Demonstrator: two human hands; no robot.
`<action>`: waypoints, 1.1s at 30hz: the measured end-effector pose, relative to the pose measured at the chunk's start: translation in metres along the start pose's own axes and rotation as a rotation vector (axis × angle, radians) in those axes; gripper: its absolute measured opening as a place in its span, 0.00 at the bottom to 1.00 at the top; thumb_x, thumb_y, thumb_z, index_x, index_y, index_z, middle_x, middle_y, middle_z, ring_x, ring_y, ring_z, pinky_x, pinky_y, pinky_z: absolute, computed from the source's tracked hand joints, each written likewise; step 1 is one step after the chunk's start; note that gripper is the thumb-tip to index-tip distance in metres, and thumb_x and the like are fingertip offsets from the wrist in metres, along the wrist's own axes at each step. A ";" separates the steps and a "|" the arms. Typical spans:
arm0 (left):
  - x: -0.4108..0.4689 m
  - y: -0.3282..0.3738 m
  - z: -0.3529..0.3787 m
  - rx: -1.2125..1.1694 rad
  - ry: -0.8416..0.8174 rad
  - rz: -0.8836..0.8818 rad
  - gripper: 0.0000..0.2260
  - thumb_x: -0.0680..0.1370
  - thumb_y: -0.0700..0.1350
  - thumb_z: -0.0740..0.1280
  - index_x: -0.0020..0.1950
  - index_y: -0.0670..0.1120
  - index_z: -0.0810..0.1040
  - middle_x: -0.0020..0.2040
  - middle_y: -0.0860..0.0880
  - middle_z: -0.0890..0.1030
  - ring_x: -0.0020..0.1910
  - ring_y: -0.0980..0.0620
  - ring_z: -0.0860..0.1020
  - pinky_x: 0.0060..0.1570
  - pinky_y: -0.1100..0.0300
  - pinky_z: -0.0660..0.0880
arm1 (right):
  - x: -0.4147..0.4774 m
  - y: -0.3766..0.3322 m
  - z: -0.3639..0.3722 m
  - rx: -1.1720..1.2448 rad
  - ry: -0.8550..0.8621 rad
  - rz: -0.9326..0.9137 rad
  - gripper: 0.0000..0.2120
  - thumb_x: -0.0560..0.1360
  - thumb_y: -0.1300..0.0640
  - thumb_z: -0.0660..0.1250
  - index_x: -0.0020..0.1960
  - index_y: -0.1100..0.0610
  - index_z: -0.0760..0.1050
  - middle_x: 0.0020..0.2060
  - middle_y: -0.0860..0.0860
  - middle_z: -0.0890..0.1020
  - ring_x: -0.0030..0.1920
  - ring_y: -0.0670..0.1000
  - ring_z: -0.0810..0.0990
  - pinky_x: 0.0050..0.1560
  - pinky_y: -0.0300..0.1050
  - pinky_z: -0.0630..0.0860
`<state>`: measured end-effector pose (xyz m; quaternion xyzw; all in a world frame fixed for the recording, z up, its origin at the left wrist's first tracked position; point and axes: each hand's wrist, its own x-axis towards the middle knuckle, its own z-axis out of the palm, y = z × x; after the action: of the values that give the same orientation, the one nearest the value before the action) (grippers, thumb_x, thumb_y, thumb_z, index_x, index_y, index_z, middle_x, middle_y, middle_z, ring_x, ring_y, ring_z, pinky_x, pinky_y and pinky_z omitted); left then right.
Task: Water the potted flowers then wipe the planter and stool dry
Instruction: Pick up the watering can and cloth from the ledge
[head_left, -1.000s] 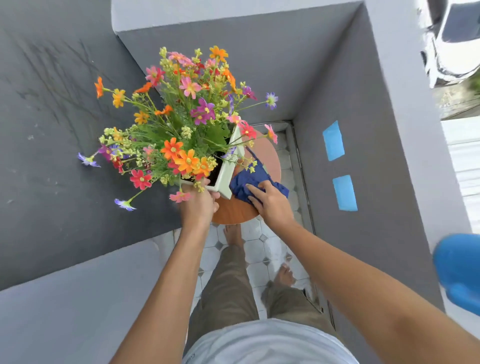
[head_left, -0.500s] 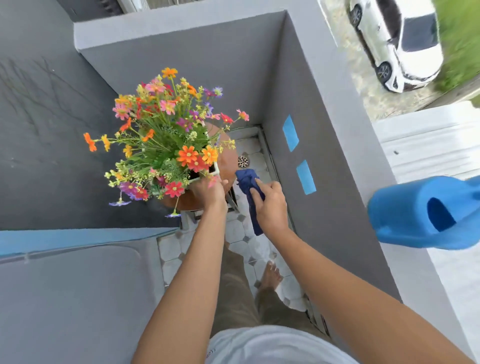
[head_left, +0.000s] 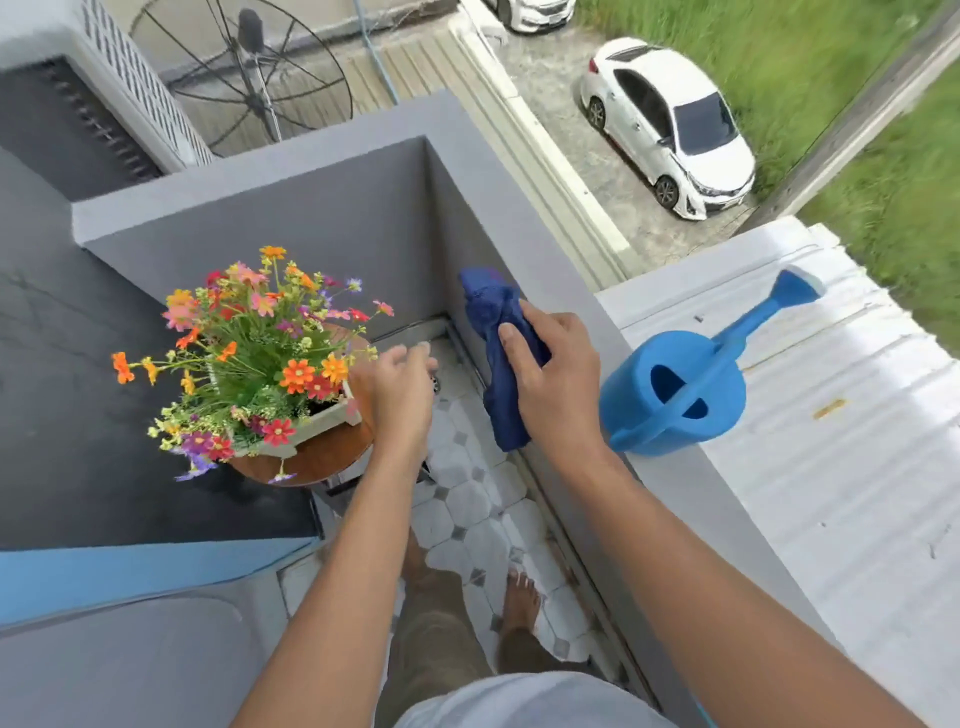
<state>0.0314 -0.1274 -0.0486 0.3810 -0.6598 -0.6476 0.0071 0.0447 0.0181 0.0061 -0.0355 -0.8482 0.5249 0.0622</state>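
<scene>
Cloth (head_left: 500, 364): one, dark blue, bunched lengthwise; long axis runs from near the person up toward the wall corner.
Right hand (head_left: 556, 379): fingers wrapped around the cloth's middle, held in the air beside the wall (head_left: 395, 197).
Left hand (head_left: 400, 392): fingers loosely curled, holding nothing, just beside the planter.
Planter (head_left: 306, 427): one, white, full of mixed flowers (head_left: 260, 338), on one round wooden stool (head_left: 322, 457).
Watering can (head_left: 691, 384): one, blue, on the ledge, spout pointing up and right.
Setting: grey-walled balcony, pale tiled floor (head_left: 467, 499); two white cars below.
</scene>
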 end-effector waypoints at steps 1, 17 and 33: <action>-0.018 0.018 0.012 -0.024 -0.012 0.086 0.15 0.76 0.51 0.64 0.59 0.45 0.77 0.45 0.50 0.83 0.36 0.53 0.74 0.37 0.56 0.71 | 0.003 -0.008 -0.020 0.012 0.040 -0.014 0.12 0.80 0.54 0.66 0.63 0.52 0.78 0.47 0.51 0.76 0.46 0.38 0.75 0.48 0.24 0.68; -0.203 0.023 0.211 -0.285 -0.674 -0.442 0.09 0.79 0.46 0.64 0.44 0.41 0.75 0.31 0.48 0.72 0.21 0.56 0.64 0.21 0.64 0.63 | 0.002 0.038 -0.256 0.103 0.736 0.136 0.13 0.79 0.56 0.67 0.63 0.55 0.80 0.47 0.53 0.75 0.42 0.32 0.74 0.47 0.23 0.68; -0.138 0.034 0.197 -0.426 -0.398 -0.227 0.10 0.79 0.49 0.66 0.42 0.45 0.75 0.34 0.49 0.75 0.23 0.56 0.65 0.20 0.62 0.62 | -0.003 0.053 -0.221 0.202 0.487 0.183 0.13 0.79 0.57 0.67 0.62 0.50 0.80 0.52 0.53 0.81 0.54 0.47 0.80 0.58 0.45 0.76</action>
<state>0.0139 0.1064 0.0158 0.3077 -0.4510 -0.8299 -0.1149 0.0786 0.2366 0.0562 -0.2305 -0.7449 0.5863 0.2199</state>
